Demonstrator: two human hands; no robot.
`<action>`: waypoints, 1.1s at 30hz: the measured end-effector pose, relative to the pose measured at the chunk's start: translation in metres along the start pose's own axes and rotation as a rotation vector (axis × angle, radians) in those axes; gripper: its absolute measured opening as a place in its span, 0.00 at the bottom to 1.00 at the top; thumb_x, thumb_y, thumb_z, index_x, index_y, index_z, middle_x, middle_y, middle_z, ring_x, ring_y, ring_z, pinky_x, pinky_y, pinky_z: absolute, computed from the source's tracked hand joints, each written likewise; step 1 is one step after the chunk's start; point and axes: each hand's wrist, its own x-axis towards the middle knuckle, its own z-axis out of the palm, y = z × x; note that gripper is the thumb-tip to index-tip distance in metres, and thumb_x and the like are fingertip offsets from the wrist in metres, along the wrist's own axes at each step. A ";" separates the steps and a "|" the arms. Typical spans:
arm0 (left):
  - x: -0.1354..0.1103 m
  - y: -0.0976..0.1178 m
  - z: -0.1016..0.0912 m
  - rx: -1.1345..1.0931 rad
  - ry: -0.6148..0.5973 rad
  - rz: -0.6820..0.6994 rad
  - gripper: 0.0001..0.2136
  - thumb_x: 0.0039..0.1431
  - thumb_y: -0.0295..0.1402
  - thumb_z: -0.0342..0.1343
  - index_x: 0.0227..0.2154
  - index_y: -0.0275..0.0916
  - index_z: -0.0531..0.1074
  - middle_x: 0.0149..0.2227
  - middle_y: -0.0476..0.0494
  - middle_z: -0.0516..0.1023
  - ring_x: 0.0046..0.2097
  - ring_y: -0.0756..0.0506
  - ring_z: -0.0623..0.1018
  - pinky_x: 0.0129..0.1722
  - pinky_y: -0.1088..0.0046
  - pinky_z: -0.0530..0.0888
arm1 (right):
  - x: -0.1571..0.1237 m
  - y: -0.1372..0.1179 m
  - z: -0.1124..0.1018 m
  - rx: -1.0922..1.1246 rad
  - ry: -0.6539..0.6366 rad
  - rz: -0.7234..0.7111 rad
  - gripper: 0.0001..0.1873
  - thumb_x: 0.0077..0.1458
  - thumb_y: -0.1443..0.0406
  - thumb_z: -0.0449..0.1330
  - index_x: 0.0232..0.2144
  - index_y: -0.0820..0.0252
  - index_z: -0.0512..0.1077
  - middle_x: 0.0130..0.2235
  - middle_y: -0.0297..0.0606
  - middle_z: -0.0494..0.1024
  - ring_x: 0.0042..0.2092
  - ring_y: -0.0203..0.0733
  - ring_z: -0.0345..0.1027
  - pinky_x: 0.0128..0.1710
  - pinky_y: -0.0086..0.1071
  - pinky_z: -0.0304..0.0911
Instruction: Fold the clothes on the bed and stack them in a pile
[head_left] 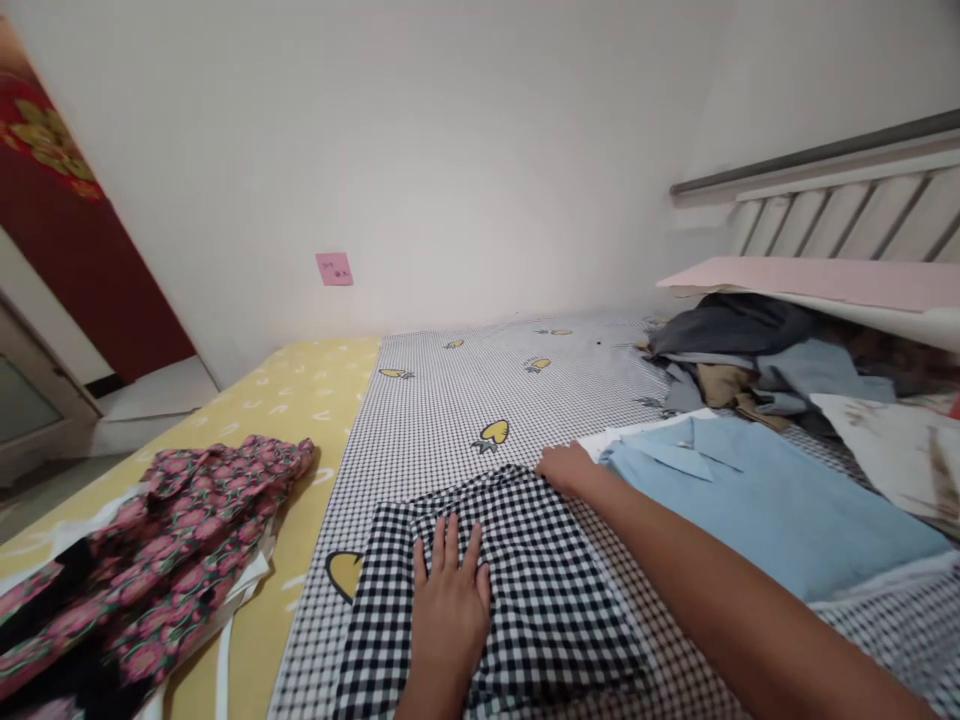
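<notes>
A: What is the left hand (450, 610) doing?
B: It is wide open and lies flat; the fingers are spread apart; it presses down on a black and white checked cloth (555, 590); it holds nothing tight.

A: And the right hand (568, 470)?
B: It lies on the far edge of the same cloth; its fingers bend a little; I cannot tell if it is pinching the cloth or just resting there.

A: Where is the checked cloth?
B: It lies on a grey checked bed sheet with yellow fruit shapes (450, 410), right between the two arms; the bed sheet covers a bed (420, 400).

A: What is near the right hand?
B: A light blue shirt with a collar (757, 510) lies just beside it; a heap of dark and tan clothes (735, 340) sits farther back, by the white slats of the headboard (840, 215).

A: What is on the left?
B: A pink flowery cloth with black parts (150, 560) lies on a yellow sheet (315, 400), well apart from the left hand; a small pink sticky note (334, 268) is on the white wall (450, 140).
</notes>
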 end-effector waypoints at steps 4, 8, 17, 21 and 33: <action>0.001 0.000 0.001 -0.023 0.033 0.005 0.25 0.67 0.37 0.47 0.67 0.51 0.61 0.72 0.43 0.54 0.73 0.35 0.52 0.71 0.40 0.47 | 0.005 -0.009 -0.008 -0.061 0.071 0.065 0.10 0.62 0.62 0.60 0.42 0.60 0.78 0.51 0.47 0.78 0.59 0.54 0.66 0.63 0.57 0.51; 0.000 0.004 -0.004 0.014 0.010 0.009 0.25 0.68 0.37 0.46 0.67 0.48 0.61 0.72 0.41 0.54 0.73 0.35 0.52 0.71 0.41 0.47 | -0.008 -0.009 -0.014 -0.012 0.125 0.217 0.14 0.62 0.61 0.60 0.48 0.56 0.77 0.51 0.44 0.79 0.56 0.53 0.69 0.59 0.56 0.58; 0.000 0.009 -0.009 0.082 -0.006 0.024 0.25 0.70 0.38 0.43 0.68 0.46 0.59 0.72 0.38 0.52 0.74 0.36 0.50 0.70 0.41 0.46 | -0.105 -0.055 0.016 0.145 0.434 -0.034 0.30 0.68 0.62 0.43 0.71 0.42 0.51 0.73 0.35 0.54 0.73 0.53 0.41 0.69 0.59 0.39; -0.001 0.009 -0.011 0.079 -0.002 0.022 0.25 0.70 0.39 0.41 0.69 0.46 0.57 0.73 0.39 0.52 0.74 0.36 0.50 0.70 0.40 0.46 | -0.138 -0.053 0.071 0.136 0.092 -0.072 0.29 0.68 0.47 0.44 0.69 0.37 0.55 0.72 0.32 0.55 0.73 0.55 0.41 0.69 0.62 0.35; -0.019 -0.014 -0.027 0.056 -0.105 -0.020 0.27 0.71 0.48 0.36 0.70 0.53 0.53 0.74 0.53 0.50 0.74 0.37 0.48 0.71 0.44 0.48 | -0.134 -0.041 0.084 -0.003 0.014 -0.013 0.33 0.68 0.44 0.33 0.71 0.37 0.49 0.74 0.27 0.47 0.74 0.49 0.36 0.70 0.59 0.37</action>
